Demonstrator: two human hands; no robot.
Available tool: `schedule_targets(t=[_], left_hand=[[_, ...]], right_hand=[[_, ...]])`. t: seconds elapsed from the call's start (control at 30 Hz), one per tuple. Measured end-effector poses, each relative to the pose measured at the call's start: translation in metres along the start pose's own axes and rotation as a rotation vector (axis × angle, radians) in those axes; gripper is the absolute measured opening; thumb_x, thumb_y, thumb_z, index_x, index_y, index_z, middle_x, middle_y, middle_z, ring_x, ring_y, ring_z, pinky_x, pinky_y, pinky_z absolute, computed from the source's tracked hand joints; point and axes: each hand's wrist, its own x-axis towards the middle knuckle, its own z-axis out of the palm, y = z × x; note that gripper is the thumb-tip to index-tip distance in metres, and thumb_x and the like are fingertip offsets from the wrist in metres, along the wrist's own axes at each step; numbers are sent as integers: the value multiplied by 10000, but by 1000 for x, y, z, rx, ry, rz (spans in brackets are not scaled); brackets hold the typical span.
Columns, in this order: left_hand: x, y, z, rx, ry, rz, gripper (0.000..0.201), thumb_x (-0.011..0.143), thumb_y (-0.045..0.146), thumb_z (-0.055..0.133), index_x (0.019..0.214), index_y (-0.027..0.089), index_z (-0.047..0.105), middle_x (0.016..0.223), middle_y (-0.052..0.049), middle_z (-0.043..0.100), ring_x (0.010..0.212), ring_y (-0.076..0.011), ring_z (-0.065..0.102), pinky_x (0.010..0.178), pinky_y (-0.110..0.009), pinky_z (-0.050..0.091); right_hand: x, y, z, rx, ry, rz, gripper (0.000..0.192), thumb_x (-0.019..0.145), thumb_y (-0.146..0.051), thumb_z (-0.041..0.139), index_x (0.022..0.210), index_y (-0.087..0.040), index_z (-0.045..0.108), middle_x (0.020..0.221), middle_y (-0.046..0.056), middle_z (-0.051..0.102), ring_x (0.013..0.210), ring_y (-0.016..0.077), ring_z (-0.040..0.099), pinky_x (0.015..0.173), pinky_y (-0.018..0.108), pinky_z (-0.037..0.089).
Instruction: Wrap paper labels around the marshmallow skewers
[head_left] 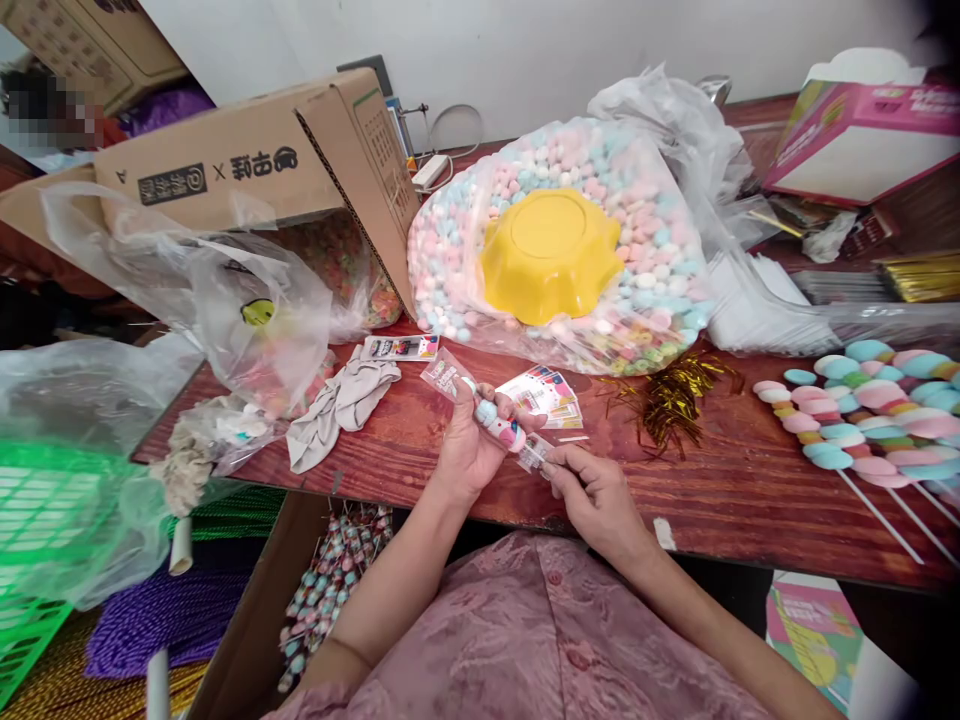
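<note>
Probably the candy stick (pixel 496 421) is light and brittle, its clear sleeve (pixel 450 377) thin and slippery, so it is best held around the candy, not the film. Left hand (pixel 469 450) is wrapped around it, the sleeve's top poking out far-left of the fist. Right hand (pixel 596 492) pinches the lower end just right of it, above the near table (pixel 720 490) edge.

Pretty cluttered wooden table (pixel 720 490). At 12 o'clock a yellow bowl (pixel 550 252) sits upside down on a big clear bag of pastel candy balls (pixel 645 250). Cardboard box (pixel 247 160) tipped over at 10, gold twist ties (pixel 670 400) just right of centre, finished candy skewers (pixel 877 420) at 3, grey rag (pixel 341 405) at 9.
</note>
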Motion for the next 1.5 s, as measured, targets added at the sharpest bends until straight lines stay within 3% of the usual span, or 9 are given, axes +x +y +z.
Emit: schedule_targets(t=[0.2,0.33,0.43,0.5,0.8,0.97,1.1,1.27,1.5], left_hand=[[-6,-8,1,-61,12,-30,368,862,525,643,749,189,546,660,46,526,667,-151,632,856,-427,560],[-4,-7,1,-131,79,-12,367,900,508,600,744,180,547,670,40,548,640,-131,618,855,-419,570],[-4,-4,0,-144,148,74,327,899,450,628,734,182,540,679,43,573,637,-120,620,844,-395,574],[-5,-2,0,-113,153,141,297,874,411,673,732,186,540,679,52,577,628,-110,614,822,-361,574],[-6,8,-8,-41,126,293,265,824,329,739,690,177,568,658,55,559,592,-79,576,732,-267,554],[-6,23,-10,-88,185,340,321,829,331,738,646,179,523,622,69,519,526,-63,524,659,-243,537],[-9,17,-8,-57,164,308,281,860,330,705,682,185,542,624,70,502,504,-60,495,638,-238,519],[-15,-2,-6,11,85,229,181,863,378,699,917,229,612,641,77,474,517,-72,499,632,-241,499],[-15,-24,1,-30,14,98,213,890,406,659,874,208,582,668,71,477,549,-80,527,797,-310,540]], right_hand=[[8,2,0,-312,76,-246,223,900,-139,442,760,-168,613,668,44,623,600,144,543,591,266,350],[4,-15,12,-63,-18,-119,229,916,-161,460,709,-185,555,601,-13,538,564,110,475,566,240,333],[0,-24,20,159,-124,-1,255,916,-195,472,661,-194,479,555,-50,438,522,89,388,531,226,313],[-2,-25,21,193,-127,17,262,912,-207,473,650,-195,459,552,-55,415,523,87,364,532,231,305],[-11,-23,14,-99,-17,-150,214,914,-142,456,733,-189,560,629,-10,549,588,115,472,588,261,334],[-17,-24,10,-184,22,-258,209,915,-105,447,772,-188,574,641,1,580,557,114,488,578,265,336],[-17,-24,11,-187,33,-272,207,911,-92,446,784,-187,579,634,-2,575,549,112,491,568,265,335],[-12,-22,9,-212,53,-284,225,923,-112,434,760,-191,568,615,-5,546,552,117,475,567,269,330],[-3,-21,15,-135,61,-229,246,944,-141,411,747,-198,547,666,17,585,593,129,505,594,270,361]])
